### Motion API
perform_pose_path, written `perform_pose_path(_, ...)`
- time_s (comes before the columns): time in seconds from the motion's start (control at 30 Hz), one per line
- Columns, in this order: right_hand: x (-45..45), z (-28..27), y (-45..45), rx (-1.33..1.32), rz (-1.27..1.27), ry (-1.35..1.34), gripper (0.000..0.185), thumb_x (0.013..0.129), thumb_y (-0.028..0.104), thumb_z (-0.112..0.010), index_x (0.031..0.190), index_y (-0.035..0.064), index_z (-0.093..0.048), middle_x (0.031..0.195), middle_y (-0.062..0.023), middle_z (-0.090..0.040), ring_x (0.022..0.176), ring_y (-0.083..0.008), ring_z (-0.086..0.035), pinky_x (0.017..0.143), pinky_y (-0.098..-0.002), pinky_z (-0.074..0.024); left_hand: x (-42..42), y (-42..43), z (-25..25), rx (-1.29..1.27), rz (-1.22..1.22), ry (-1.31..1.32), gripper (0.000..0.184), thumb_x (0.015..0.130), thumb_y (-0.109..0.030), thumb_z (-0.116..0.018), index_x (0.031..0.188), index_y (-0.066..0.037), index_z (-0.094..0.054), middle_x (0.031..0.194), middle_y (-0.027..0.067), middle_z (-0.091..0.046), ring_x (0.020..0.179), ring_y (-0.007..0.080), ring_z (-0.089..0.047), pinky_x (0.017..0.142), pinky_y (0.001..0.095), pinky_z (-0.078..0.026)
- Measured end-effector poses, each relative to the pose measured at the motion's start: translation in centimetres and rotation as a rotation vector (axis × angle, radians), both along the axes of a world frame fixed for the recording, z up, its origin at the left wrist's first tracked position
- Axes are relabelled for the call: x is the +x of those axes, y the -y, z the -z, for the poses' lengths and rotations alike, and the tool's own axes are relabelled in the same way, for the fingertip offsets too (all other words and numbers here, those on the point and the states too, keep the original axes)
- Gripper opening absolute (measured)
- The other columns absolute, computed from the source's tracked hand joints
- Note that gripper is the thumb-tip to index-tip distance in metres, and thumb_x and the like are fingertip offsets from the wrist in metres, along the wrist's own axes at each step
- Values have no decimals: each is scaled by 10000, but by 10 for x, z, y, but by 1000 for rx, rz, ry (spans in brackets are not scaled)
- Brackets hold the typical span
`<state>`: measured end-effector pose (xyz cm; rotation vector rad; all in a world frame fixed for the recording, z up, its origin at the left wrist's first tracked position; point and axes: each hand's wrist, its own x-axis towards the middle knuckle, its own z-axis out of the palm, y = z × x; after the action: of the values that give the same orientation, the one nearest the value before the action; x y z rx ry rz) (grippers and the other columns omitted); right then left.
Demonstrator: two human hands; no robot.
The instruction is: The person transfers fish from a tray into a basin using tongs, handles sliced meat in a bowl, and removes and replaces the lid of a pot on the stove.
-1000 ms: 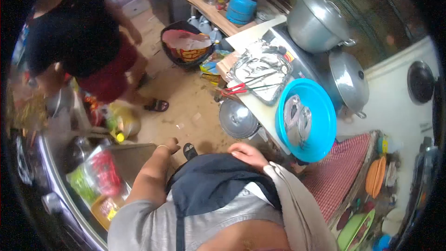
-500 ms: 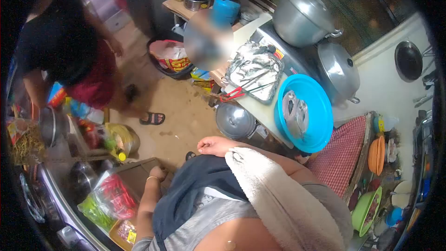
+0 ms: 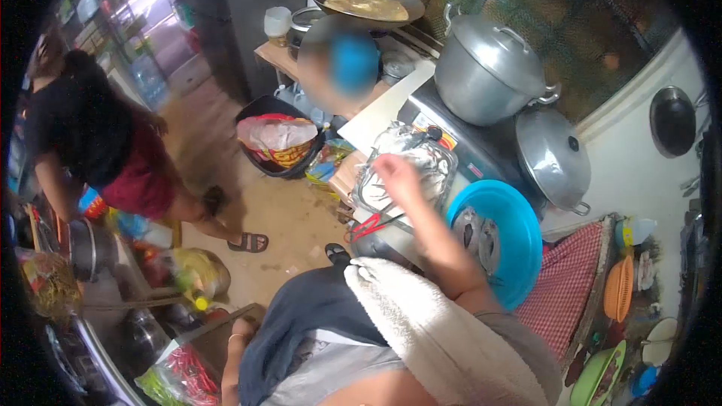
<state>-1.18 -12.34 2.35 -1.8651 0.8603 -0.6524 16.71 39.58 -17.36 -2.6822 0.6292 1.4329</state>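
My right hand (image 3: 396, 177) reaches over a rectangular tray (image 3: 450, 165) with shiny silvery pieces in it; whether these are fish or foil I cannot make out. Nothing shows in this hand, and its loosely bent fingers look apart. Red-handled tongs (image 3: 365, 227) lie at the tray's near side. A blue basin (image 3: 530, 248) with silvery fish (image 3: 481, 240) stands right of my forearm. My left hand (image 3: 242, 328), below a bracelet, is low beside a brown board (image 3: 222, 349), its fingers mostly hidden. A white towel (image 3: 421, 323) hangs over my front.
A large lidded pot (image 3: 485, 64) and a lidded wok (image 3: 553, 158) stand along the back. A pan of yellowish liquid (image 3: 368, 6) is farther off. Another person (image 3: 98, 128) stands at left. On the floor sits a black tub (image 3: 278, 139); bagged red items (image 3: 192, 368) lie at lower left.
My right hand has risen from in front of my body and moved forward over the tray. The view has shifted, and the person at left has turned slightly.
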Motion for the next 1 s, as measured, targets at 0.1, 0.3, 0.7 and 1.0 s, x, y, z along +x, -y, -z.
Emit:
perform_pose_path(0.1,-12,-44,103,-313,256,-33,183,940,199,-633,991,28,-669,844,-35,-686,781,-90,-602,726,-270,-489,16,45,-33,17,-20,44,445,826,-381,-639,1105,-39,-696,1130,231,-663,1091,357,-629,962,394,-480)
perform_pose_path(0.3,-49,-164,309,-769,589,-208,173,863,200,-619,923,62,-704,856,-184,-681,820,-370,-657,758,-455,-522,61,97,-18,-254,-106,183,465,783,-304,-676,1141,-7,-662,1013,237,-695,975,347,-674,880,396,-520)
perform_pose_path(0.7,-79,-224,470,-827,576,-1030,265,921,194,-489,1118,90,-634,1175,-193,-626,1106,-378,-602,923,-494,-488,55,158,-51,-81,57,65,485,784,-319,-682,1175,-34,-652,1070,216,-689,1004,348,-667,911,408,-516)
perform_pose_path(1.0,-101,-227,504,-1046,561,-828,138,861,110,-580,957,21,-625,1050,-231,-644,1010,-407,-614,887,-478,-476,72,159,-72,-73,99,124,445,795,-310,-686,1136,-25,-669,1064,221,-686,1012,353,-662,921,408,-513)
